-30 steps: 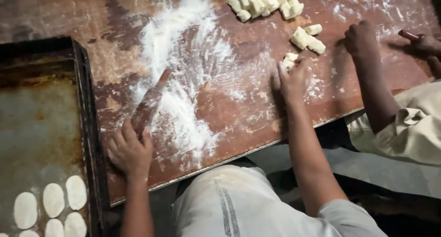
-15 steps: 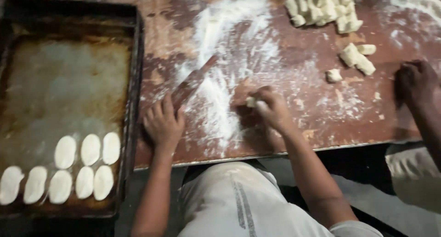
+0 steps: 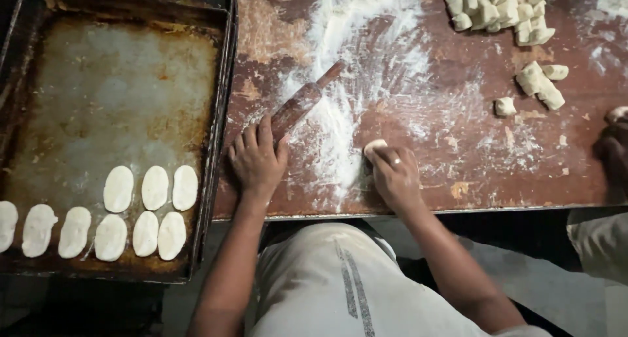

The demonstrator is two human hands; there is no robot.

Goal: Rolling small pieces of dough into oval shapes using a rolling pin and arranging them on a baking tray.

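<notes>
Rolling pin, a slim wooden one, dark reddish-brown and dusted with flour, lying flat and slanted across the floured patch, its narrow handle end pointing up and to the right, its lower end under the fingers of the left hand. Dough piece, a small pale lump, off-white and rounded, sitting on the board at the edge of the flour, touching the fingertips of the right hand, which partly covers it; it lies near the pin but apart from it
</notes>
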